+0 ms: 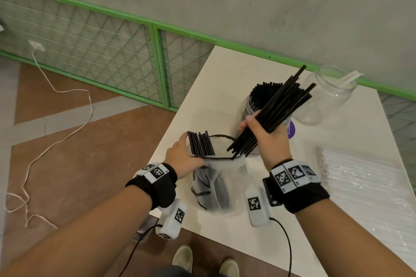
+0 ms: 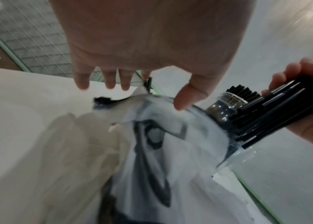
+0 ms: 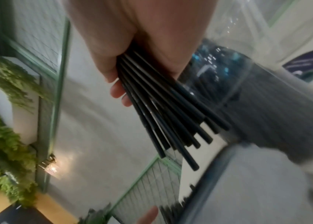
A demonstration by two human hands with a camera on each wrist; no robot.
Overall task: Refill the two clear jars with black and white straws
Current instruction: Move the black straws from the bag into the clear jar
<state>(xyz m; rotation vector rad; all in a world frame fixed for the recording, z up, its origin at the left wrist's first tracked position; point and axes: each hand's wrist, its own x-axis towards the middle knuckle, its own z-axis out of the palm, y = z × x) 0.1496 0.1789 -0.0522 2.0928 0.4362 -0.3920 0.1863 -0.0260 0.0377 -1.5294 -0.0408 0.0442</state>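
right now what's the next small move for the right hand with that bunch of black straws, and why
Probably swing the bunch of black plastic straws up over the clear jar of black straws just behind and drop them in. The right hand already grips them clear of the plastic bag, whose mouth the left hand holds open.

A white worktop stands against a grey wall with green-framed mesh panels; brown floor and a trailing white cable at left
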